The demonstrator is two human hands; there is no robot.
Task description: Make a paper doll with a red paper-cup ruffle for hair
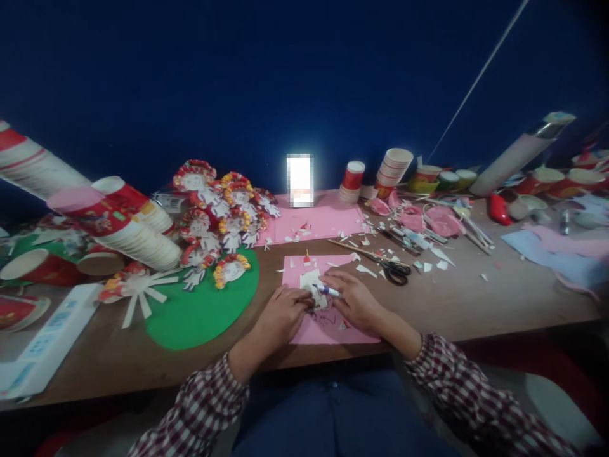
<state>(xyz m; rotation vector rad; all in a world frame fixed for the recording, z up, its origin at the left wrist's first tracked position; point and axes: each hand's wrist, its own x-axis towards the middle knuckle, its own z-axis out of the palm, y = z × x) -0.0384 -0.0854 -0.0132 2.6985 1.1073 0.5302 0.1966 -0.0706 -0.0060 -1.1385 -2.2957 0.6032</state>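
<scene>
My right hand (pixel 354 298) is closed round a white and purple marker pen (pixel 332 292). Its tip is at a small white piece of paper (pixel 310 279) with dark marks. From the left, my left hand (pixel 287 311) grips the lower left edge of that piece with its fingertips, so part of the piece is hidden. Under both hands lies a pink sheet (pixel 304 336), marked with dark pen strokes and bearing a few small red scraps.
Left lie a green round sheet (pixel 204 324), several paper figures (pixel 233 231) and stacked paper cups (pixel 143 241). Black-handled scissors (pixel 396 273) and paper scraps (pixel 366 271) are right of the pink sheet. A bright screen (pixel 300 181), blurred out, stands behind.
</scene>
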